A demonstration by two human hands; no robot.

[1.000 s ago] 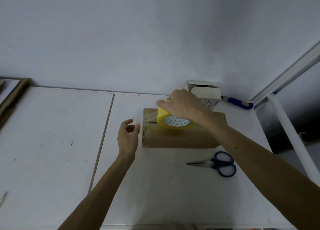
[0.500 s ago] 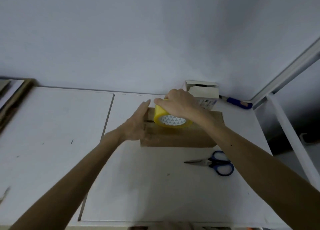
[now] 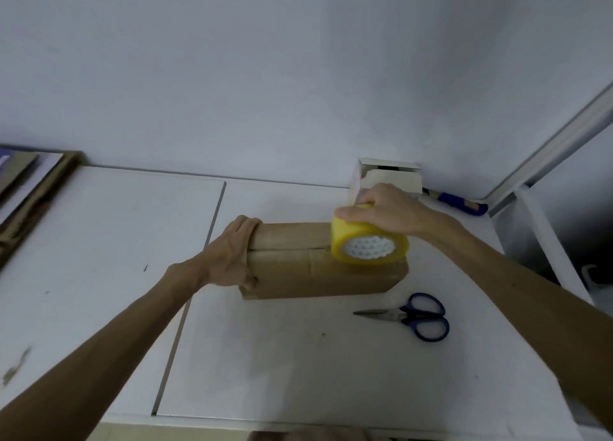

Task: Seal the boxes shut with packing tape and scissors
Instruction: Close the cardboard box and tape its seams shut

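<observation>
— Gripping the tape roll point(image 3: 368, 246) from above, is that what the right hand point(image 3: 384, 213) is doing?

— Yes. Its fingers point(image 3: 353, 211) are curling over the top of the yellow roll and clasping it. The roll is standing on edge directly under them, resting on the cardboard box point(image 3: 298, 283) toward its right end, white core facing us.

— And the left hand point(image 3: 232, 258)?

— It is pressing flat against the left end of the box. The fingers are lying straight and pressed together, their tips reaching just over the top edge, while the thumb is sitting low at the near corner (whether it is pinning down a tape end there, I cannot tell).

— What is lying between the two sets of fingers?

— The box top, with a dark seam running from the left fingertips across to the roll. The surface is looking glossy, but I cannot tell how much of it is taped.

— Where are the scissors point(image 3: 414, 314)?

— They are lying on the white table point(image 3: 265, 374), nearer to us than the right fingers and a little to their right. They are sitting close to the box's near right corner but not touching it, blades together and pointing left.

— Anything beyond the knuckles?

— A small white box point(image 3: 391, 175) is standing just behind the right hand, against the wall point(image 3: 298, 76), and a blue-handled tool point(image 3: 461, 203) is lying to its right.
</observation>
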